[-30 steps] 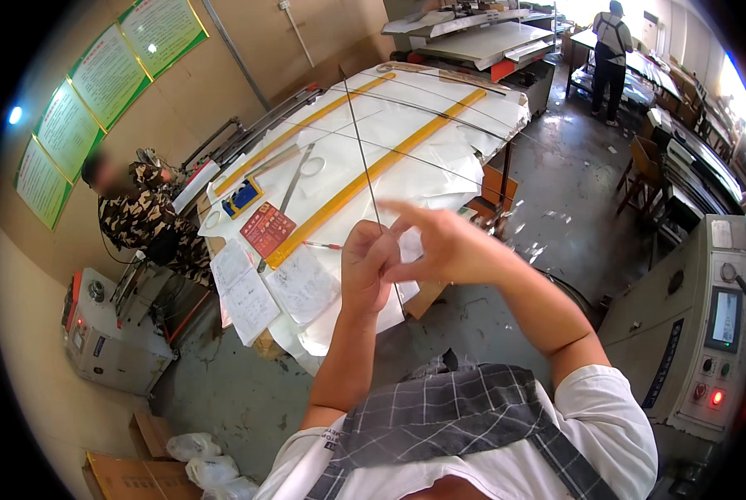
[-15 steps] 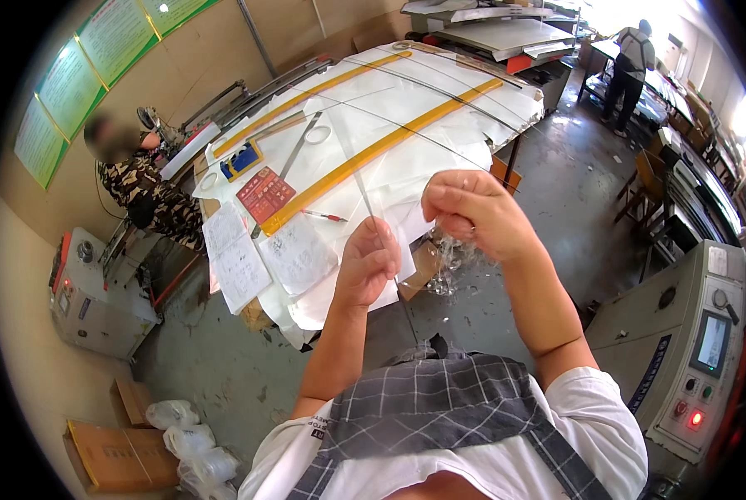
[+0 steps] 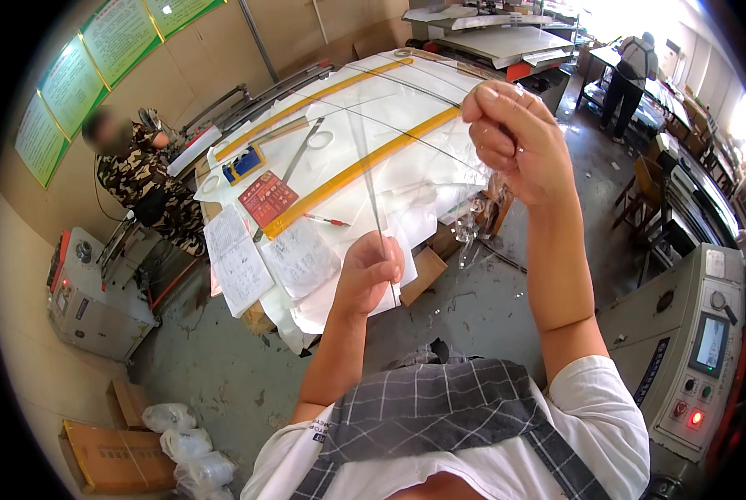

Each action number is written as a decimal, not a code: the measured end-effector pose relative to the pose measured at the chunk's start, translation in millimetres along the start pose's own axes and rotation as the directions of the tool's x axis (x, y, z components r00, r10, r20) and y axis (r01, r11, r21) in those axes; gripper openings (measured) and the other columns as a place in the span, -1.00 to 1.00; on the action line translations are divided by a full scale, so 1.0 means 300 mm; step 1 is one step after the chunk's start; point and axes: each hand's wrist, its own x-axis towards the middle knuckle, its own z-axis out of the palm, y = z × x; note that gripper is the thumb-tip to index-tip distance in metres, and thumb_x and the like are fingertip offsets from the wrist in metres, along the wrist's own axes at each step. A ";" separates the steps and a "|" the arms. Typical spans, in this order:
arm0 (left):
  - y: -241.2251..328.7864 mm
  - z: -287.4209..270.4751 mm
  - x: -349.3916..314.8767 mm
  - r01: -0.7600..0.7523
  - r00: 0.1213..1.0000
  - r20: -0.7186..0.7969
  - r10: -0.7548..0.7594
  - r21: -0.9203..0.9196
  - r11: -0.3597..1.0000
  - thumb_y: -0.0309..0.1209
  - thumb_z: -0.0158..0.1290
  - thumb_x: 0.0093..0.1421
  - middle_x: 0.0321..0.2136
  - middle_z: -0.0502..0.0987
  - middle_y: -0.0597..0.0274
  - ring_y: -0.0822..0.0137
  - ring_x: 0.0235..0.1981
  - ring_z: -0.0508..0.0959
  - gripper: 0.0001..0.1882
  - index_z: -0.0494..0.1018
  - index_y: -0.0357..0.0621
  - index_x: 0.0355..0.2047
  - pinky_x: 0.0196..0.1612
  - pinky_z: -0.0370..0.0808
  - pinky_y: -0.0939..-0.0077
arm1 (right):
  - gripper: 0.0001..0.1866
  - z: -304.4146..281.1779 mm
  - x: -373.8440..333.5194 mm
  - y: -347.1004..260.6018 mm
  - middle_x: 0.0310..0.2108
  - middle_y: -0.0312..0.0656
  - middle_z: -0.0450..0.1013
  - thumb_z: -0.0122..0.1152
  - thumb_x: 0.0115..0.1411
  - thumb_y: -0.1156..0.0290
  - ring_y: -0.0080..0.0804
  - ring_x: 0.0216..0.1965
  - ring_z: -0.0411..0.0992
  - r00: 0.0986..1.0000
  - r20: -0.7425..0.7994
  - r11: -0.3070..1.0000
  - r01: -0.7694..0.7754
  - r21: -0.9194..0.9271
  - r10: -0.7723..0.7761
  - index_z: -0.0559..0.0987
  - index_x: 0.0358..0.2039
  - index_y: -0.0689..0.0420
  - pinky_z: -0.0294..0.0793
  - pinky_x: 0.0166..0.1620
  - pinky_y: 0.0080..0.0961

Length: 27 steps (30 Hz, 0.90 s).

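Rod axis: thin rod (image 3: pixel 373 196) is running far-left from the near left hand (image 3: pixel 373 271), which is pinching it.
Right hand (image 3: pixel 514 142): fingers are pinching clear film (image 3: pixel 473 218), farther right.

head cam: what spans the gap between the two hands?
In the head view, a thin clear strip runs from the left hand upward; crumpled clear film hangs under the right hand. Behind the gap lies the white table.

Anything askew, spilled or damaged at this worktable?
Somewhat untidy. Loose paper sheets hang over the near edge of the table, overlapping at odd angles, and a red pen lies loose among them. Both the left hand and right hand hold clear film. No visible damage or spill.
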 end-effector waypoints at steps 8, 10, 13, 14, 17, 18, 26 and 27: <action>-0.005 -0.022 -0.012 -0.009 1.000 0.021 0.007 0.096 0.995 -0.48 0.15 -0.03 -0.59 0.34 0.30 0.46 -0.51 0.33 -0.85 0.37 -0.15 -0.57 -0.39 0.26 0.62 | -0.77 -0.009 0.065 -0.091 -0.77 -0.44 0.11 -0.06 0.22 0.38 -0.74 -0.76 0.02 0.988 0.018 0.988 0.154 0.025 -0.155 0.47 -0.43 0.28 0.00 -0.68 -0.77; -0.006 -0.018 -0.013 -0.035 0.999 0.001 0.035 0.117 0.993 -0.48 0.16 -0.03 -0.58 0.35 0.30 0.46 -0.49 0.34 -0.85 0.38 -0.15 -0.58 -0.36 0.27 0.60 | -0.74 0.000 0.074 -0.121 -0.76 -0.46 0.08 -0.12 0.27 0.33 -0.78 -0.74 -0.03 0.980 0.019 0.980 0.199 0.017 -0.199 0.44 -0.42 0.24 -0.05 -0.70 -0.82; -0.006 -0.021 -0.008 -0.027 0.999 -0.017 0.030 0.146 0.989 -0.45 0.18 -0.04 -0.56 0.36 0.33 0.47 -0.45 0.36 -0.84 0.39 -0.12 -0.50 -0.33 0.28 0.59 | -0.76 0.006 0.092 -0.165 -0.76 -0.46 0.08 -0.08 0.26 0.32 -0.76 -0.75 -0.02 0.967 0.026 0.968 0.252 0.001 -0.252 0.44 -0.43 0.22 -0.05 -0.71 -0.81; -0.003 -0.014 -0.006 -0.030 0.999 -0.040 0.035 0.139 0.990 -0.45 0.19 -0.04 -0.58 0.35 0.34 0.46 -0.46 0.36 -0.81 0.37 -0.12 -0.48 -0.33 0.28 0.57 | -0.75 0.012 0.098 -0.182 -0.78 -0.45 0.08 -0.06 0.25 0.30 -0.73 -0.77 0.00 0.969 -0.007 0.968 0.249 -0.019 -0.249 0.44 -0.44 0.21 -0.04 -0.73 -0.79; 0.002 0.005 -0.006 -0.025 0.995 -0.097 0.039 0.135 0.991 -0.44 0.22 -0.07 -0.62 0.34 0.38 0.45 -0.50 0.35 -0.74 0.33 -0.09 -0.44 -0.34 0.28 0.54 | -0.75 0.034 0.102 -0.222 -0.79 -0.45 0.09 -0.04 0.23 0.29 -0.72 -0.79 0.01 0.951 -0.033 0.952 0.306 -0.024 -0.307 0.44 -0.48 0.18 -0.06 -0.74 -0.77; 0.003 0.004 -0.006 -0.018 0.994 -0.107 0.034 0.146 0.989 -0.44 0.23 -0.07 -0.63 0.34 0.39 0.45 -0.51 0.35 -0.73 0.32 -0.08 -0.44 -0.35 0.28 0.55 | -0.75 0.037 0.109 -0.235 -0.79 -0.46 0.09 -0.04 0.23 0.29 -0.73 -0.79 0.00 0.942 -0.037 0.942 0.333 -0.032 -0.334 0.44 -0.49 0.17 -0.06 -0.74 -0.77; -0.013 -0.019 -0.027 0.071 0.996 -0.070 -0.063 0.112 0.991 -0.42 0.26 -0.09 -0.66 0.33 0.39 0.49 -0.58 0.32 -0.68 0.27 -0.04 -0.51 -0.41 0.29 0.59 | -0.74 0.088 0.134 -0.352 -0.81 -0.49 0.09 0.00 0.22 0.27 -0.76 -0.81 -0.02 0.860 -0.052 0.859 0.499 -0.119 -0.507 0.45 -0.51 0.17 -0.07 -0.75 -0.78; -0.007 -0.014 -0.027 0.079 0.995 -0.067 -0.072 0.106 0.991 -0.42 0.27 -0.09 -0.66 0.33 0.39 0.49 -0.58 0.32 -0.69 0.27 -0.04 -0.51 -0.42 0.29 0.60 | -0.74 0.094 0.134 -0.353 -0.82 -0.49 0.09 0.00 0.23 0.27 -0.76 -0.81 -0.02 0.843 -0.099 0.845 0.510 -0.161 -0.528 0.45 -0.50 0.17 -0.07 -0.75 -0.78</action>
